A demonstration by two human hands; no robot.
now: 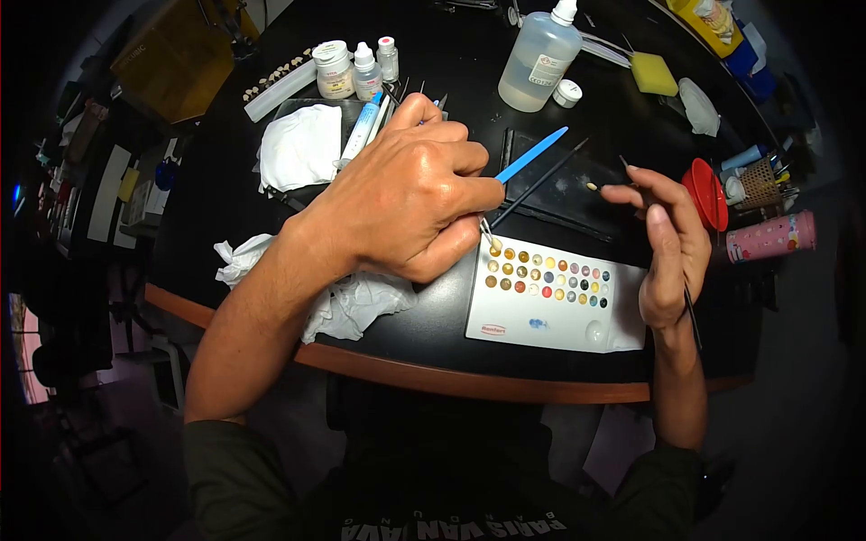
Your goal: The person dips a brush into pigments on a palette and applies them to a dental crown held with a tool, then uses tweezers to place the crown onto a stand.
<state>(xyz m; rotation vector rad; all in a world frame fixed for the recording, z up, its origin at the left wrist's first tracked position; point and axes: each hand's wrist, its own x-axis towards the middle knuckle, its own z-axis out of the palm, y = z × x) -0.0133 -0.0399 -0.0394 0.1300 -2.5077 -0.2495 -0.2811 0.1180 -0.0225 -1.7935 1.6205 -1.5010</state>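
Clasping tweezers (485, 227) in the curled left hand (419, 194), with a pale piece (495, 244) at the tips, by the upper-left wells of the palette (498, 312) on the tabletop (442, 320). Holding a thin dark tool (691, 317) in the right hand (672, 243), fingertips near another pale piece (592, 187) on the black slab (577, 214).

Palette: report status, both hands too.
Left hand grips blue tool, apparently a small pale piece at its tip. Right hand holds thin dark tool. Palette flat on table; blue tool's tip overlaps upper-left corner.
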